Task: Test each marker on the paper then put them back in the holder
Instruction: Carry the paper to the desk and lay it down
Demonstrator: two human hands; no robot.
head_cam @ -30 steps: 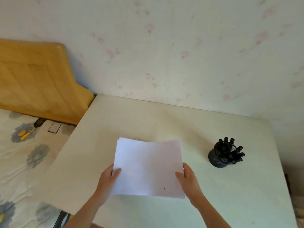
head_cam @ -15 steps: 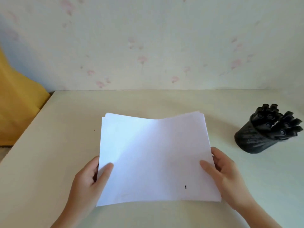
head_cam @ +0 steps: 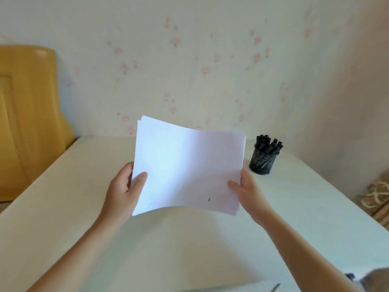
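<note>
A thin stack of white paper [head_cam: 187, 165] is lifted off the table, sagging in the middle, with a small black mark near its lower right. My left hand [head_cam: 124, 190] grips its left edge, thumb on top. My right hand [head_cam: 246, 190] grips the right edge the same way. A black mesh holder [head_cam: 262, 163] stands on the table to the right of the paper. Several black markers [head_cam: 269, 144] stick out of it, caps up.
The pale table [head_cam: 189, 249] runs to a flowered wall at the back. A yellow headboard [head_cam: 29, 123] stands at the left. A woven basket [head_cam: 376, 197] sits beyond the table's right edge. A dark object [head_cam: 351, 278] shows at the bottom right.
Both hands have raised the paper stack off the table and tilted it up toward me. The camera has pulled back and up, so the holder appears farther away.
</note>
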